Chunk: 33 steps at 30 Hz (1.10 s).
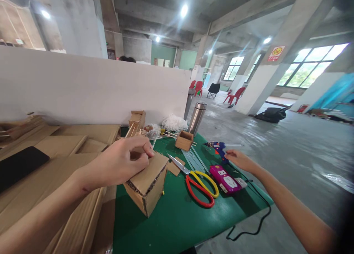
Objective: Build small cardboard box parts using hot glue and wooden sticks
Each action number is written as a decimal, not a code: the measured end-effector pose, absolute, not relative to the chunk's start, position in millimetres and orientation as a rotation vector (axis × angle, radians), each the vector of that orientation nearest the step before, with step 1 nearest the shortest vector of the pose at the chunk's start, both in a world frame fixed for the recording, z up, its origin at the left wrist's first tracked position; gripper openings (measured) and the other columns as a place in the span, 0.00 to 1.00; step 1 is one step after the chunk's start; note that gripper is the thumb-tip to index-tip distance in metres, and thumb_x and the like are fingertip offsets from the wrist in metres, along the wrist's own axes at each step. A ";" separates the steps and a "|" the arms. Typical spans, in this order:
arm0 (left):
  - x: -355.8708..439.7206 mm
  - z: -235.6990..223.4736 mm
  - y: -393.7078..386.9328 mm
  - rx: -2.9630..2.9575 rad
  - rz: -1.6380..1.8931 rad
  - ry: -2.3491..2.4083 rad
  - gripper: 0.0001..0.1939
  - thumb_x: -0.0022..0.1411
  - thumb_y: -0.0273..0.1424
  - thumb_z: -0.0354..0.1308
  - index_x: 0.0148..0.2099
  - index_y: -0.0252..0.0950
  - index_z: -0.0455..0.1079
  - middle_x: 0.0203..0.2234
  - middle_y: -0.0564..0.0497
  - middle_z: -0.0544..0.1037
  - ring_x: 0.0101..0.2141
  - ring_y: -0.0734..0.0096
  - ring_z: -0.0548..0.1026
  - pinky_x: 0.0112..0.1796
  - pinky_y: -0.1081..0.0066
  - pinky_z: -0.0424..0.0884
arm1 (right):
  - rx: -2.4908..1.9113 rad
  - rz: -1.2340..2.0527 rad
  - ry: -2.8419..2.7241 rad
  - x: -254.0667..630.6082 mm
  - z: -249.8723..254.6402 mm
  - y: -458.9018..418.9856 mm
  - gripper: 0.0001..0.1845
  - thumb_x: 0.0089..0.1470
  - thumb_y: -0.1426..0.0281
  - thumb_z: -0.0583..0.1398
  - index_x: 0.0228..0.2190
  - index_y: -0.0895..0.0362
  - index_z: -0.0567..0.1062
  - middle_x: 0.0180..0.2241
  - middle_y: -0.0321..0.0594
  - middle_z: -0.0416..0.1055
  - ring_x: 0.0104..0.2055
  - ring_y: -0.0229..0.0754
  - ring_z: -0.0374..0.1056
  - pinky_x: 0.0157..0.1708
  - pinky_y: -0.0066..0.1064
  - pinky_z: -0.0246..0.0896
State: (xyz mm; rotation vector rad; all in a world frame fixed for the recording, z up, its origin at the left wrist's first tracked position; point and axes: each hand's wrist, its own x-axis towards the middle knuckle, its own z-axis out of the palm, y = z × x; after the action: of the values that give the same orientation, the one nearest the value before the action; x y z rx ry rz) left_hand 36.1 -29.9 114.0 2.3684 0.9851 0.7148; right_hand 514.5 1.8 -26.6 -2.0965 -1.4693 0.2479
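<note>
A closed cardboard box point(149, 180) with rough corrugated edges stands on the green tabletop. Over its top is my left hand point(121, 160), fingers curled and thumb pressed toward the index finger; what they pinch, if anything, is hidden. My right hand point(239, 160) grips the handle of a blue hot glue gun point(219, 149) at the table's right edge, its nozzle pointing left and a clear glue stick showing at its back. Between the hands lie scissors point(195, 178) with red and yellow handles, blades partly over a small cardboard scrap point(176, 167).
A purple case point(225, 178) lies near the glue gun's black cord point(258, 224), which hangs off the edge. Behind are clear glue sticks point(195, 158), a small open cardboard box point(184, 140) and a steel flask point(197, 117). Cardboard sheets point(63, 165) and a phone point(22, 165) occupy the left.
</note>
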 end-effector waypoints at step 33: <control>35.5 111.9 -31.2 2.362 0.760 0.991 0.07 0.58 0.26 0.51 0.35 0.41 0.69 0.41 0.53 0.78 0.46 0.61 0.76 0.45 0.64 0.72 | -1.325 0.238 -1.945 282.3 -51.5 -38.9 0.21 0.61 0.66 0.51 0.18 0.53 0.51 0.16 0.29 0.51 0.21 0.35 0.47 0.22 0.30 0.40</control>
State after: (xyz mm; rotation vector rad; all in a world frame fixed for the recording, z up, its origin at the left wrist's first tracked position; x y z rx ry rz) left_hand 35.5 -31.2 111.9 2.3623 0.9909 0.7604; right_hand 282.3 -38.9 -51.5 -1.3253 -1.9448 0.2383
